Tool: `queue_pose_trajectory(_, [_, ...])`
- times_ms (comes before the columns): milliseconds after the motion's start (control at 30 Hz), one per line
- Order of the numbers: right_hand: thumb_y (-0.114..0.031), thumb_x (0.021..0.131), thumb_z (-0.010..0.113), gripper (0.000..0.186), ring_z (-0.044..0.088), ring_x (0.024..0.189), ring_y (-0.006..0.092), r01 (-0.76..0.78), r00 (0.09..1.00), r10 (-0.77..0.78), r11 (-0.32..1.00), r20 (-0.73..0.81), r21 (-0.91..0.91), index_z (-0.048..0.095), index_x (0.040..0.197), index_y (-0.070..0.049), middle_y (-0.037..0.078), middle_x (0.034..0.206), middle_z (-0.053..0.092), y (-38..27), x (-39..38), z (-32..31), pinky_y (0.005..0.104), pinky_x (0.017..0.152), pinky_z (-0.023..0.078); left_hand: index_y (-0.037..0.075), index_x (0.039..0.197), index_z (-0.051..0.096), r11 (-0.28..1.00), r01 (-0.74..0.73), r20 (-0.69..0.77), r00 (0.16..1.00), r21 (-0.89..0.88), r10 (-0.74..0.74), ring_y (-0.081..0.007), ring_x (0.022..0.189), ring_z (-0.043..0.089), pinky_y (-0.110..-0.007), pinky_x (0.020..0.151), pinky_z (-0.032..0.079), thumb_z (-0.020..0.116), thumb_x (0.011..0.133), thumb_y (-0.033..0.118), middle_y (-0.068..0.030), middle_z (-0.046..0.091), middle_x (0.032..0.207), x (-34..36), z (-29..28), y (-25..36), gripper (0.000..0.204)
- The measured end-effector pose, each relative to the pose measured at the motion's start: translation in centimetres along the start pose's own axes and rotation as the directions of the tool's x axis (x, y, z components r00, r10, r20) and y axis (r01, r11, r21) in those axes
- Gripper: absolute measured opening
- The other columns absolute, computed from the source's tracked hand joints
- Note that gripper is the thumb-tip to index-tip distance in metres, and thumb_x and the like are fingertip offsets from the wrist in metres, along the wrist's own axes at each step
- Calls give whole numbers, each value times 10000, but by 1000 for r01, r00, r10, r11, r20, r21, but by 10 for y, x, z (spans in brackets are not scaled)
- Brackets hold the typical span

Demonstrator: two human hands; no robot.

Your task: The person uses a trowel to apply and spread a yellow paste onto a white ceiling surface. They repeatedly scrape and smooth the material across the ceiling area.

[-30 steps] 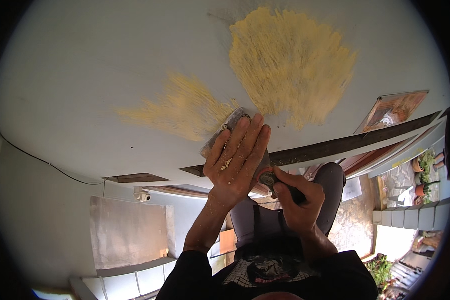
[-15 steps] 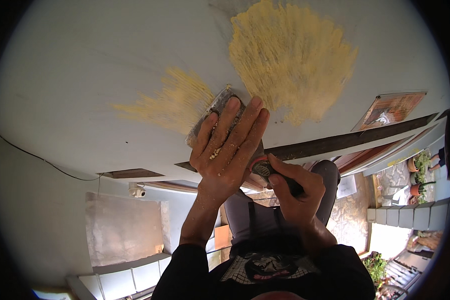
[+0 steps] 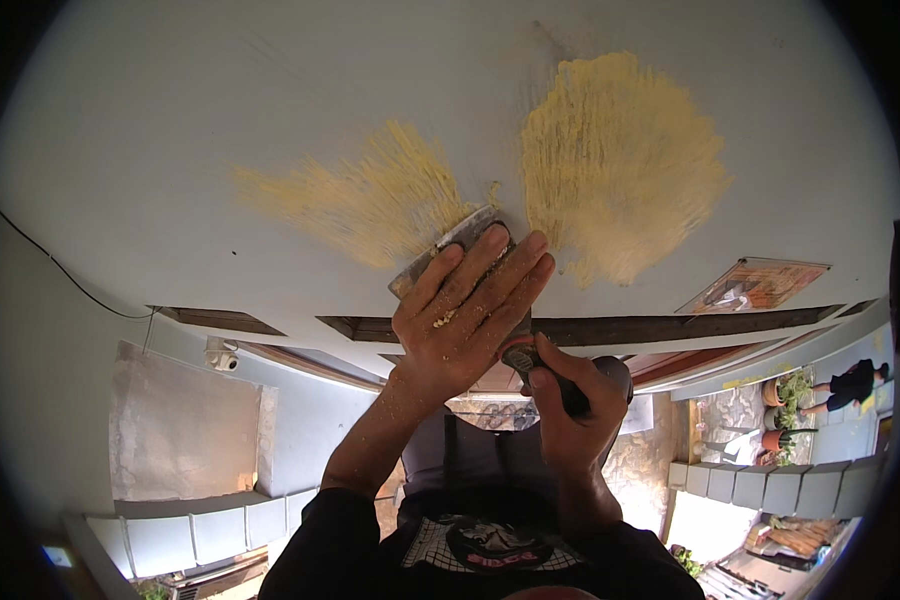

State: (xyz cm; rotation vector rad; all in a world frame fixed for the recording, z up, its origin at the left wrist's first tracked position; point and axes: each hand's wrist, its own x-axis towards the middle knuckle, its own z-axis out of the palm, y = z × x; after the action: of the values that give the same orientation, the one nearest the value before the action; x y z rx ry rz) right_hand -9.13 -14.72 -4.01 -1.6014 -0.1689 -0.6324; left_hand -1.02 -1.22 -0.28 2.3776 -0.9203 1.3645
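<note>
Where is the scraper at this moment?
The scraper is near the head view's middle, beside the left yellow patch, blade under the left hand, handle in the right hand.

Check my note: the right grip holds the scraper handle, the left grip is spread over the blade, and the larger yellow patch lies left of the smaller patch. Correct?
No: the larger yellow patch lies right of the smaller patch, as the head view shows. The right grip holds the scraper handle, with the left grip spread over the blade.

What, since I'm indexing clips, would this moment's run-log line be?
left hand: fingers laid over scraper blade; right hand: gripping handle; blade: at edge of smaller yellow patch
</note>
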Motion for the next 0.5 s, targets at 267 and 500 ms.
queue_pose_trajectory(267, [82, 796, 696, 325, 633, 712, 82, -49, 999, 49, 999, -21, -17, 695, 1118, 39, 125, 834, 722, 3, -10, 1, 187, 638, 467, 245, 1165, 702, 1000, -17, 31, 999, -15, 17, -130, 1280, 529, -343, 1131, 359, 600, 899, 318, 84, 633, 1300, -8, 2, 0, 294])
queue_pose_trajectory(500, [87, 803, 680, 308, 658, 756, 106, -70, 996, 71, 997, -50, 30, 697, 1108, 47, 133, 892, 730, 12, -16, 1, 228, 705, 506, 205, 1221, 670, 998, -25, 48, 998, -60, 28, -170, 1303, 507, -396, 1139, 340, 613, 823, 468, 53, 626, 1311, -13, 5, -2, 480])
